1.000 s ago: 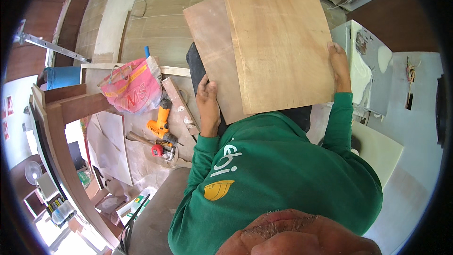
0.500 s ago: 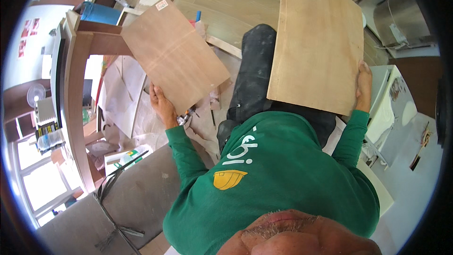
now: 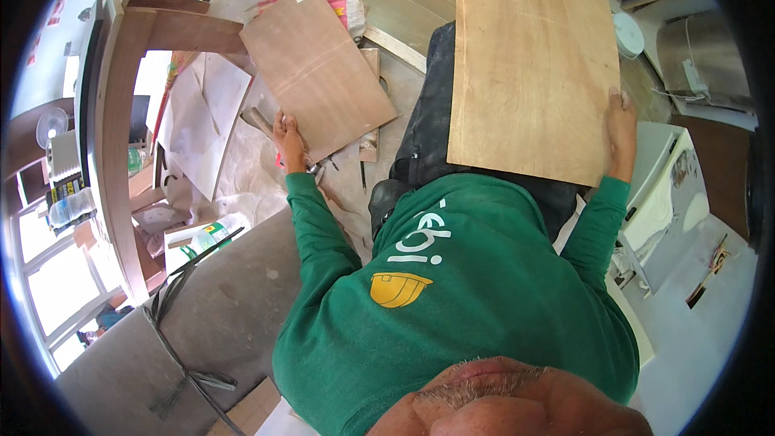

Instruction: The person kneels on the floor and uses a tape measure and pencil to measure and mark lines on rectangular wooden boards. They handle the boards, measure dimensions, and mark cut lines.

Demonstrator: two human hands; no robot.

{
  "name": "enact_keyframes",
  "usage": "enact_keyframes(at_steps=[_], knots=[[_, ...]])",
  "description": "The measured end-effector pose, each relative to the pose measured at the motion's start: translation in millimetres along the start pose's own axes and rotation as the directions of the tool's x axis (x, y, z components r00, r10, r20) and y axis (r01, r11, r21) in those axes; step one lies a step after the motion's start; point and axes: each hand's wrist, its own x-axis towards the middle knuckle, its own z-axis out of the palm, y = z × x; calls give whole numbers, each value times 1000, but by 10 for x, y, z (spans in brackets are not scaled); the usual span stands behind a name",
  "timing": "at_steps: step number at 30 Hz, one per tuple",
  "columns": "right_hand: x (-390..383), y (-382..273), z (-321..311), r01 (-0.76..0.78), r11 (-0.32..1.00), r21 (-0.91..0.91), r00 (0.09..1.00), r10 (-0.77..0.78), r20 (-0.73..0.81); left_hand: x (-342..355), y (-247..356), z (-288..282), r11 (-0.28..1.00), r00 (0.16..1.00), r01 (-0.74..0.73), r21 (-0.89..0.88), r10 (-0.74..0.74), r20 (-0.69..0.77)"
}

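You held one thin wood board in each hand, and the two boards were well apart. Your left hand [image 3: 288, 139] was closed on the bottom edge of the darker brown board [image 3: 319, 69], which tilted up toward eleven o'clock. Your right hand [image 3: 622, 131] gripped the right edge of the bigger, lighter board [image 3: 533, 64], which stood up toward one o'clock in front of your dark trousers [image 3: 420, 153]. It looked like you were in the middle of pulling the two boards away from each other and sorting them. The next move called for a firm hold on both, because each board hung from just one edge and could swing or slip. Below the darker board lay some hand tools [image 3: 323, 165], but they were small and partly covered, so I could not tell what kind. The lighter board hid your legs and the floor behind it. At nine o'clock stood a wooden frame [image 3: 121, 113], bent by the lens. Your fingers under both boards were hidden.
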Motion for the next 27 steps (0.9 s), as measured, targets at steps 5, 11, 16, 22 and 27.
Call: enact_keyframes(at_steps=[5,11,16,22,27], knots=[[-298,-490,-214,13,992,-123,989,5,145,-68,75,-49,984,984,-15,178,46,-169],[-305,-50,-331,73,985,-157,992,-56,115,-756,1235,1029,985,955,-173,31,160,250],[-576,-223,-559,79,990,-118,965,-47,257,-1234,1896,1597,973,717,-228,20,154,680],[-752,-33,-772,97,987,-126,972,-67,224,-1471,2107,1810,998,552,-61,3,31,833],[-928,92,-882,67,998,-15,964,-61,260,-1521,2085,1923,1000,468,-27,5,8,884]])
